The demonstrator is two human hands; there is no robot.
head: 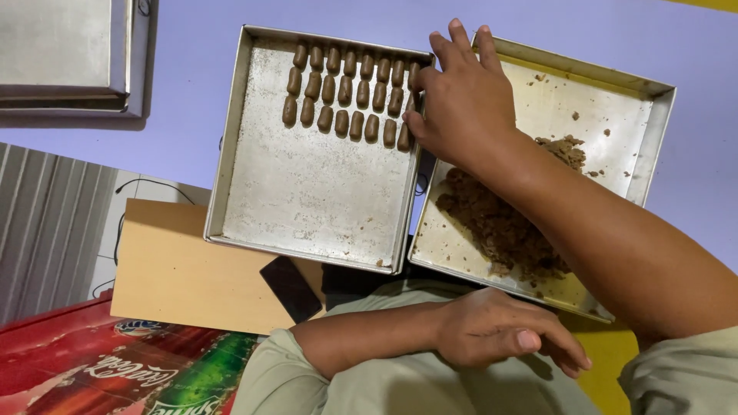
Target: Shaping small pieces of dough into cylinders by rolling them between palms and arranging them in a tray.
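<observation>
My right hand reaches over the shared rims of two square metal trays, fingers stretched out, thumb touching the right ends of the dough rows. The left tray holds three rows of small brown dough logs along its far side. A heap of crumbly brown dough lies in the right tray, partly under my forearm. I see nothing gripped in this hand. My left hand rests loose on my pale green clothing near the trays' front edge and holds nothing.
Stacked metal trays sit at the far left on the lilac surface. A tan board carries a dark phone under the left tray's near corner. A red printed surface lies at bottom left.
</observation>
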